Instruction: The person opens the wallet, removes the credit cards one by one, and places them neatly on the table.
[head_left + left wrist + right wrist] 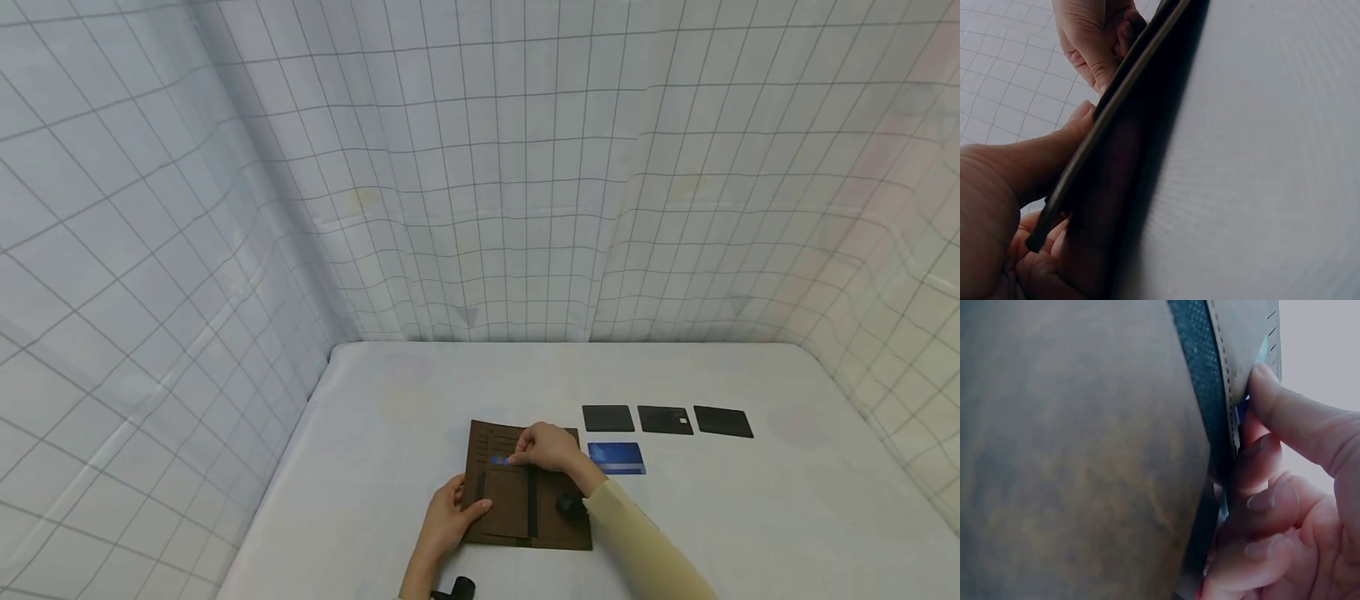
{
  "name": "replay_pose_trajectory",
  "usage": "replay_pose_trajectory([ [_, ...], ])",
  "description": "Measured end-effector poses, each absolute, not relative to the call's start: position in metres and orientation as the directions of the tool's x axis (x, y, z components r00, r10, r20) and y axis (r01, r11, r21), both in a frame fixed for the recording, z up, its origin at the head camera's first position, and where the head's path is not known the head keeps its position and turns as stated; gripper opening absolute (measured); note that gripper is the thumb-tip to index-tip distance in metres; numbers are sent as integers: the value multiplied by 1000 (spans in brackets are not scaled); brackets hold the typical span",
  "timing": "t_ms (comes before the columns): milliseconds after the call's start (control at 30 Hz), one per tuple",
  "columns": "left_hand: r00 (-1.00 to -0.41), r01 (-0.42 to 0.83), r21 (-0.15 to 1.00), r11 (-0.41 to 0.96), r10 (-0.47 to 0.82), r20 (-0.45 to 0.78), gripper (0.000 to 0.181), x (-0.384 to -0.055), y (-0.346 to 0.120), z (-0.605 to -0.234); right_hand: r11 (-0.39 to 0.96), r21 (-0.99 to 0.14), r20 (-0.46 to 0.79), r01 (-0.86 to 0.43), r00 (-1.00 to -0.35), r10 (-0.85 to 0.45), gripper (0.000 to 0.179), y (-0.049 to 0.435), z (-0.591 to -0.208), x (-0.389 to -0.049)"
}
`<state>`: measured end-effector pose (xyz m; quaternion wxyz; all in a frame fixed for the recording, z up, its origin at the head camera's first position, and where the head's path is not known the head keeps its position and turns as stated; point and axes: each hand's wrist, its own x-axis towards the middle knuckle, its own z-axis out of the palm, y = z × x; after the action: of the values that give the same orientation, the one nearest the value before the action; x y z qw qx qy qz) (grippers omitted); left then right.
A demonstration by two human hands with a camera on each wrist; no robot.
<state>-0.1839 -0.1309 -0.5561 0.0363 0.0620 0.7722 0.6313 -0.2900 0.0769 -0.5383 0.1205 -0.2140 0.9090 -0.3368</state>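
A brown leather card organizer (506,500) with several card slots lies open on the white table. My left hand (444,518) grips its left edge, thumb on the upper face and fingers beneath, as the left wrist view shows. At the upper middle slots, my right hand (553,450) pinches a blue card (499,460), most of which is hidden in the slot and behind the fingers. In the right wrist view the thumb and index finger hold the card right at the stitched slot edge, beside a dark band (1200,369).
Right of the organizer lies a blue card with a pale stripe (617,457). Behind it are a dark card (608,418), a black card with a chip (665,420) and another black card (723,422) in a row. White gridded curtains (510,192) enclose the table (360,500).
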Motion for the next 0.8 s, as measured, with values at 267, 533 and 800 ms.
replay_pose_trajectory([
  [267, -990, 47, 980, 192, 142, 19, 51, -179, -130, -540, 701, -648, -76, -300, -889, -451, 20, 74, -536, -291],
  [533, -989, 48, 980, 192, 149, 19, 61, -188, -134, -568, 697, -652, -75, -297, -890, -449, 21, 74, -533, -288],
  [800, -988, 54, 982, 180, 149, 27, 59, -185, -133, -566, 704, -645, -62, -298, -897, -437, 21, 74, -534, -286],
])
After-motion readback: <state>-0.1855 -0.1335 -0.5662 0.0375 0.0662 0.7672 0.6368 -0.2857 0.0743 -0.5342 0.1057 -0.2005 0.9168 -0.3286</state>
